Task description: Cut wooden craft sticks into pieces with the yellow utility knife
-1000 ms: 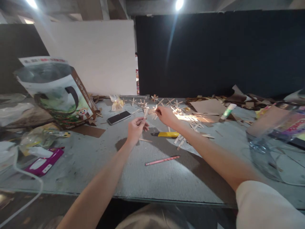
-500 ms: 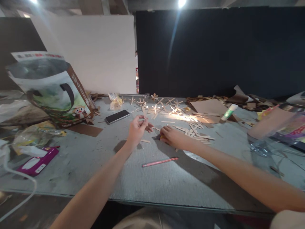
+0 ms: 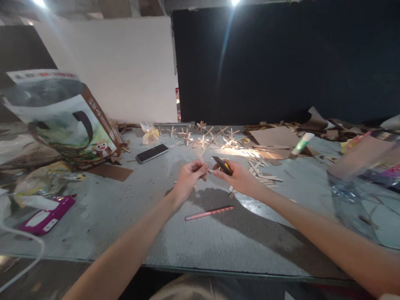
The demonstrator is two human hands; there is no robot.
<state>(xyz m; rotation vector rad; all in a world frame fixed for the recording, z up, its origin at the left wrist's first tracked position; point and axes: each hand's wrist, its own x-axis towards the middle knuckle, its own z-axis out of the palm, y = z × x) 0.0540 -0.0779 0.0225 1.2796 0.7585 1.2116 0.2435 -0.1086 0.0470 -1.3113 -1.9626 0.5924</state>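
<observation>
Between the thumb and fingers of my left hand (image 3: 190, 176) is a thin wooden craft stick (image 3: 201, 158), its free end pointing up and away. My right hand (image 3: 240, 178) is closed around a black and yellow utility knife (image 3: 222, 164), tilted up to the left. Both hands are close together above the table, and whether the knife touches the stick I cannot tell. Just right of my right hand lies a heap of loose craft sticks (image 3: 268, 179). Beyond my hands stand several star shapes (image 3: 203, 142) built from crossed sticks. A red striped pencil (image 3: 209, 213) lies nearer to me.
A phone (image 3: 152, 153) lies left of the stars, by a large printed bag (image 3: 67, 125). At far left is a purple device (image 3: 46, 218) with a white cable. A glue stick (image 3: 302, 144), cardboard (image 3: 275, 137) and a clear plastic container (image 3: 346, 200) are on the right.
My right hand has lifted off the table with the utility knife now showing in it. My left hand has shifted right with its stick, nearer the other hand.
</observation>
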